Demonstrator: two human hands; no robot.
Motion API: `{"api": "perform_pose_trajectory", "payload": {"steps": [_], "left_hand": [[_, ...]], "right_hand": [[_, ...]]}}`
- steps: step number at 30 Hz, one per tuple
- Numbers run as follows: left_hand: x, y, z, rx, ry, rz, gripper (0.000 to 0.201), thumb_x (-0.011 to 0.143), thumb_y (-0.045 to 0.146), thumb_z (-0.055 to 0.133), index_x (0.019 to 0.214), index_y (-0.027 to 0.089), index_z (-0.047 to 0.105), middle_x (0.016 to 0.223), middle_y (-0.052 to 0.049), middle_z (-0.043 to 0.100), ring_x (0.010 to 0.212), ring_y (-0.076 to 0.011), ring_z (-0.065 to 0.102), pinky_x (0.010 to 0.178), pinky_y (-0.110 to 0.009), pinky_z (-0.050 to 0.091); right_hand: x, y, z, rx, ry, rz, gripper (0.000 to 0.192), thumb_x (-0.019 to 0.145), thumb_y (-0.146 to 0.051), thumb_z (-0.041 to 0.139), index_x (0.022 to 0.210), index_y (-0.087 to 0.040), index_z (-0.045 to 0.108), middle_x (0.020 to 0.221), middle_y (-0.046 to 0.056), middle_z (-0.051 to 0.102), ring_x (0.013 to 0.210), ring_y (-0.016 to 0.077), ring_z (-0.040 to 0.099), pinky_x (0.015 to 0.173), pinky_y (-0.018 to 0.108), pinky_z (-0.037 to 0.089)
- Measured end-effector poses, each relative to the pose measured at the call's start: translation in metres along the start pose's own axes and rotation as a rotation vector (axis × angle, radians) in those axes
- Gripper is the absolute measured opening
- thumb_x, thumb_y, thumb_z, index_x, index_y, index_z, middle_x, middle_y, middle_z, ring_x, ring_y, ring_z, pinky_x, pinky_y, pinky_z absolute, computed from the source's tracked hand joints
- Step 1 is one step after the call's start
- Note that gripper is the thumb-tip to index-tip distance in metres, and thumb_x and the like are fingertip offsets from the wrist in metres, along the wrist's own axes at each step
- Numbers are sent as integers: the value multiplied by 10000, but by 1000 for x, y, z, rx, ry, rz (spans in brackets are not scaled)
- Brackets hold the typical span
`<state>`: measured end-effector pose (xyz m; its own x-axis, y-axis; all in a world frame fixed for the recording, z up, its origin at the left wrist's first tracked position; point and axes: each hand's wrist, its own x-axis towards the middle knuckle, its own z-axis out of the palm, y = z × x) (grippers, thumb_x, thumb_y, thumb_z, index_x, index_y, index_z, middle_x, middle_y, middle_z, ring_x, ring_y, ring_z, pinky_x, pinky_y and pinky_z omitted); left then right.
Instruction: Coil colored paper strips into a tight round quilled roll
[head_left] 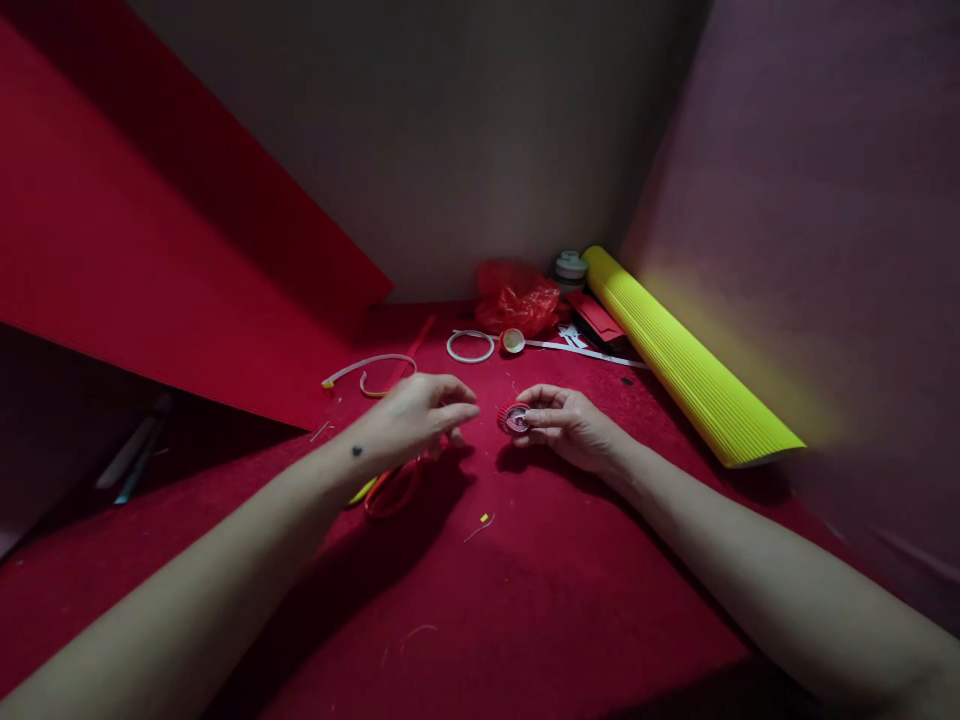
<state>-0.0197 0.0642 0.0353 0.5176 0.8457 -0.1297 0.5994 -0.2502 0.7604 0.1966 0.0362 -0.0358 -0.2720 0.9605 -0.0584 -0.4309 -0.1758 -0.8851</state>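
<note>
My right hand (pixel 571 425) pinching the small red coil (pixel 515 418), left hand (pixel 417 412) loosely curled, empty, just beside the coil.

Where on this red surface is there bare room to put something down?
Bare red cloth lies between the forearms, near the camera, with only tiny scraps. Crowded: ahead of the left hand and right hand, around the white ring, red bag and yellow roll.
</note>
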Motion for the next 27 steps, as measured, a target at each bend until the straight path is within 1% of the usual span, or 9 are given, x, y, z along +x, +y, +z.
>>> {"api": "perform_pose_trajectory", "payload": {"steps": [1, 3, 4, 6, 10, 14, 19, 23, 27], "left_hand": [[0, 3, 10, -157, -73, -46, 297, 810, 347, 559, 1010, 132, 600, 657, -55, 656, 507, -153, 594, 480, -245, 440], [2, 4, 26, -366, -155, -65, 298, 782, 344, 608, 979, 121, 596, 613, -51, 651, 449, -140, 578, 437, -229, 419], [2, 3, 31, -429, -173, -60, 286, 772, 343, 626, 949, 120, 599, 608, -53, 653, 441, -135, 577, 431, -223, 419], [4, -3, 36, -500, -166, -54, 252, 757, 338, 652, 882, 125, 601, 606, -52, 655, 428, -120, 567, 424, -213, 421], [6, -11, 40, -538, -142, -64, 231, 743, 335, 669, 827, 136, 590, 614, -50, 651, 430, -110, 552, 386, -202, 409], [7, -11, 45, -582, -142, -97, 193, 729, 293, 674, 782, 134, 577, 594, -42, 636, 459, -113, 557, 376, -194, 412], [11, -12, 48, -705, -137, -157, 161, 690, 233, 683, 731, 127, 569, 555, -28, 610, 437, -107, 546, 361, -192, 418], [11, -14, 49, -733, -127, -187, 168, 689, 225, 681, 714, 127, 547, 510, -17, 586, 398, -99, 522, 359, -194, 422], [8, -14, 52, -706, -124, -175, 175, 710, 216, 665, 759, 137, 517, 578, -53, 638, 448, -120, 570, 378, -200, 436]], "right_hand": [[0, 1, 0, -3, -11, -6, 234, 648, -101, 747, 840, -134, 617, 796, 37, 680, 702, 147, 662, 654, 293, 549], [-1, 2, 0, -14, -19, -11, 241, 648, -102, 750, 846, -137, 618, 785, 31, 683, 683, 145, 666, 666, 303, 549], [-1, 3, 1, -19, -20, -11, 245, 646, -105, 753, 847, -139, 617, 777, 28, 684, 677, 147, 669, 671, 309, 549], [-2, 3, 3, -36, -30, 2, 250, 645, -116, 757, 849, -140, 615, 761, 29, 688, 670, 155, 676, 672, 314, 548], [-2, 3, 6, -86, -47, 40, 254, 650, -142, 764, 863, -122, 625, 756, 50, 695, 648, 147, 678, 643, 276, 542], [0, 2, 6, -97, -35, 65, 251, 649, -144, 764, 861, -107, 635, 752, 63, 694, 649, 143, 674, 611, 248, 541], [0, 4, 5, -92, -60, 71, 274, 637, -140, 768, 880, -103, 645, 784, 61, 688, 651, 150, 676, 616, 265, 557], [-1, 7, 8, -93, -63, 60, 325, 596, -115, 779, 894, -104, 649, 800, 48, 681, 651, 146, 676, 649, 277, 566], [-2, 8, 13, -128, -21, 54, 295, 598, -104, 759, 865, -102, 634, 748, 44, 673, 581, 141, 665, 565, 249, 552]]}}
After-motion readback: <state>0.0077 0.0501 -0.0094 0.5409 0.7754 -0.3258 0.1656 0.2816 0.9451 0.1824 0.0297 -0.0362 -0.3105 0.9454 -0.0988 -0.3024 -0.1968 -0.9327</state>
